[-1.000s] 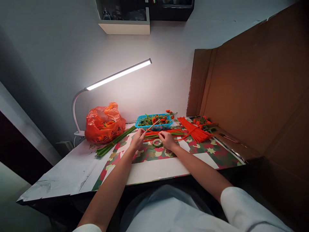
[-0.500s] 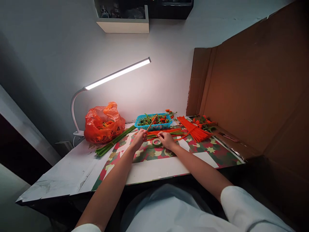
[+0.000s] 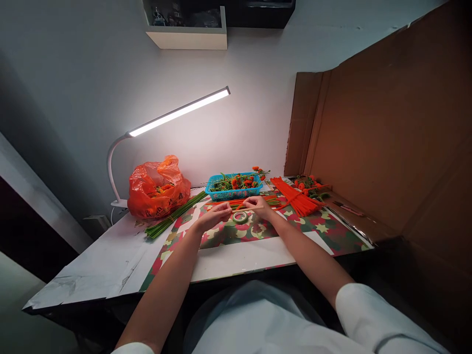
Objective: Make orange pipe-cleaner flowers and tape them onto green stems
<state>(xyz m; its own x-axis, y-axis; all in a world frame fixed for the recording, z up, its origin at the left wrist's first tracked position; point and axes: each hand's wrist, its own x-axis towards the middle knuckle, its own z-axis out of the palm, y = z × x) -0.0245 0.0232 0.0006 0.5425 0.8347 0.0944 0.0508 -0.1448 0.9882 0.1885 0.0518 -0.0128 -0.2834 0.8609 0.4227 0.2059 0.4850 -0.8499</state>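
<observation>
My left hand (image 3: 217,215) is closed, its fingertips pinching one end of a thin tan stick (image 3: 241,210). The stick lies nearly level between both hands. My right hand (image 3: 260,206) is also closed, its fingers at the other end of the stick. A short orange bit shows by the right fingertips; whether it is held cannot be made out. Just below the stick, a roll of green tape (image 3: 240,218) rests on the patterned table cover. Behind the hands lie orange pipe cleaners (image 3: 221,202) and green stems (image 3: 275,202).
A blue basket (image 3: 236,194) of orange flowers stands behind. At left are an orange plastic bag (image 3: 158,189), green stems (image 3: 165,221) and a lit lamp (image 3: 180,113). At right lie a pipe-cleaner bundle (image 3: 297,196), orange flowers (image 3: 306,184) and a cutter (image 3: 348,209) beside cardboard (image 3: 376,137).
The stick has swung from slanting upward in my left hand to nearly level between both hands. My right hand has moved up and slightly right, now meeting the stick.
</observation>
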